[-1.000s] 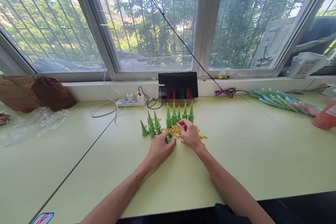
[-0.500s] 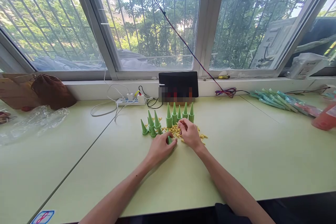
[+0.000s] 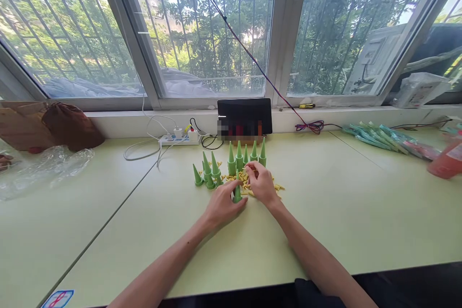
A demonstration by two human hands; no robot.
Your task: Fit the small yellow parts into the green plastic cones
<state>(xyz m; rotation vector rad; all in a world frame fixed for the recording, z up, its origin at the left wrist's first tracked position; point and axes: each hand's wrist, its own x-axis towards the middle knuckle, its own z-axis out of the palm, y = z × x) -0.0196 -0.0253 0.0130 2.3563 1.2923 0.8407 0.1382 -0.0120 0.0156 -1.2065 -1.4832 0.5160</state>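
Note:
Fingers and thumb of my left hand (image 3: 224, 202) are closed around a green cone (image 3: 237, 194), which stands upright near the front of a yellow pile. My right hand (image 3: 260, 180) is pinched over the pile of small yellow pieces (image 3: 234, 178), with a thin, light piece (image 3: 245, 169) at its fingertips. Behind the pile stands a row of several green cones (image 3: 231, 161) on green bases. Another group of green cones (image 3: 207, 168) stands to the left, with a lone short cone (image 3: 197, 176) at its edge.
A black screen (image 3: 244, 118) leans at the back, by a white power strip (image 3: 180, 139) with cables. At the left are a brown bag (image 3: 72, 126) and clear plastic (image 3: 54, 166). Coloured packets (image 3: 382, 137) and a red container (image 3: 446, 161) lie at the right.
The green cone in my left hand has gone from tilted to upright, and my left thumb has shifted slightly right. My right hand has barely moved; the thin piece at its fingertips now shows more.

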